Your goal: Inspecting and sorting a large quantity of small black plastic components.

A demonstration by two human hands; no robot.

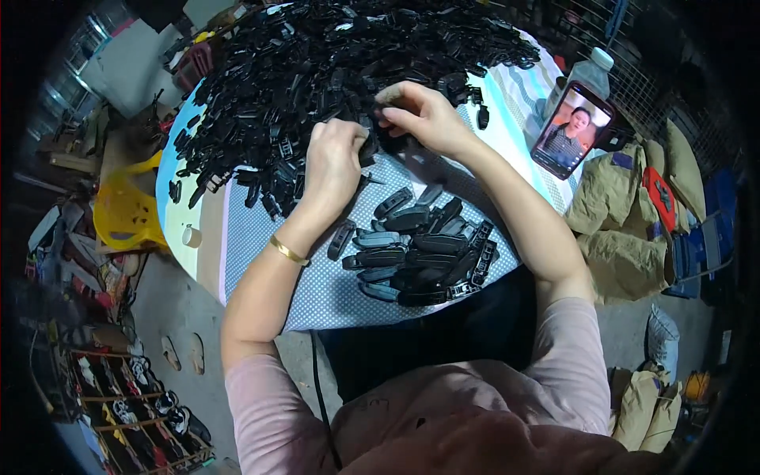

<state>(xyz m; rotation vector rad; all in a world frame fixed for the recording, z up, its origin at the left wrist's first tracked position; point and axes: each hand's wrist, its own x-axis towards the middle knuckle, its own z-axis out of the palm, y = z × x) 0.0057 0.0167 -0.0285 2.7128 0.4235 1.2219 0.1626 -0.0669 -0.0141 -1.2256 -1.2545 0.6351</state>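
Note:
A big heap of small black plastic parts (261, 103) covers the far half of the round table. At its near edge my left hand (336, 150) is closed with curled fingers, the fingertips turned inward. My right hand (423, 116) is just right of it, thumb and forefinger bent toward each other over the dark parts. What either hand pinches is lost against the black heap. Nearer to me, between my forearms, lies a smaller group of elongated black and grey plastic pieces (419, 257), roughly side by side. One single black piece (342, 239) rests beside my left wrist.
A phone (574, 131) showing a video leans against a clear bottle (592, 73) at the table's right. A small cup (191, 236) stands near the left edge. Beyond are a yellow plastic chair (127, 207), brown sacks (625, 257) and a shoe rack (138, 408).

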